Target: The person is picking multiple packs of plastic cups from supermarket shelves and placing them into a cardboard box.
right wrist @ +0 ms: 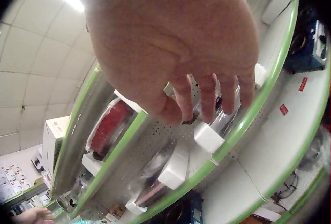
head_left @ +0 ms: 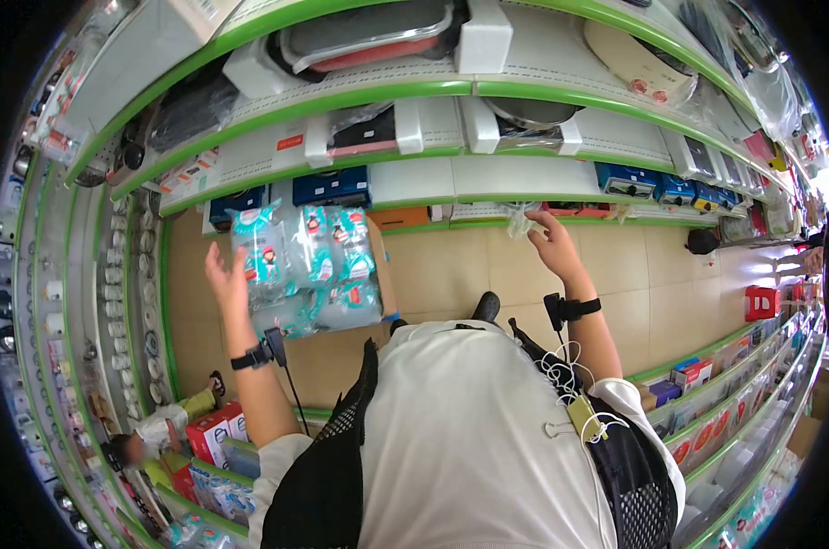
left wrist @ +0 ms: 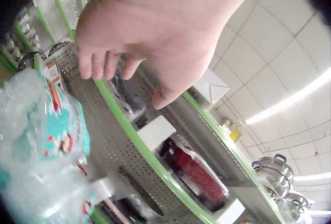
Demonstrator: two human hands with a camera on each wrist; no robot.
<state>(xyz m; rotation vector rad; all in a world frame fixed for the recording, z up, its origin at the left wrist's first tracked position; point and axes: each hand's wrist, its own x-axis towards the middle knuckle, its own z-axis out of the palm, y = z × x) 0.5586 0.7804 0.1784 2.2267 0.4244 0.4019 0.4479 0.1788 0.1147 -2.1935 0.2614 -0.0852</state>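
Observation:
Clear plastic packs with teal and red print (head_left: 312,256) fill a cardboard box (head_left: 383,265) on the left side of the aisle. My left hand (head_left: 228,279) is raised beside the packs at their left edge, fingers relaxed and holding nothing. In the left wrist view that hand (left wrist: 150,38) hangs above and to the right of the packs (left wrist: 57,146). Out to the right, my right hand (head_left: 553,247) is in the air near the lower shelf, by a piece of clear plastic (head_left: 521,221); whether they touch is unclear. In the right wrist view the hand (right wrist: 176,48) has loosely bent, empty fingers.
Green-edged shelves (head_left: 414,188) with boxed pans and blue boxes (head_left: 332,187) run across the front. More shelving (head_left: 707,412) stands at the right and left. A person (head_left: 162,430) is at the lower left. A red item (head_left: 761,303) stands on the floor at the right.

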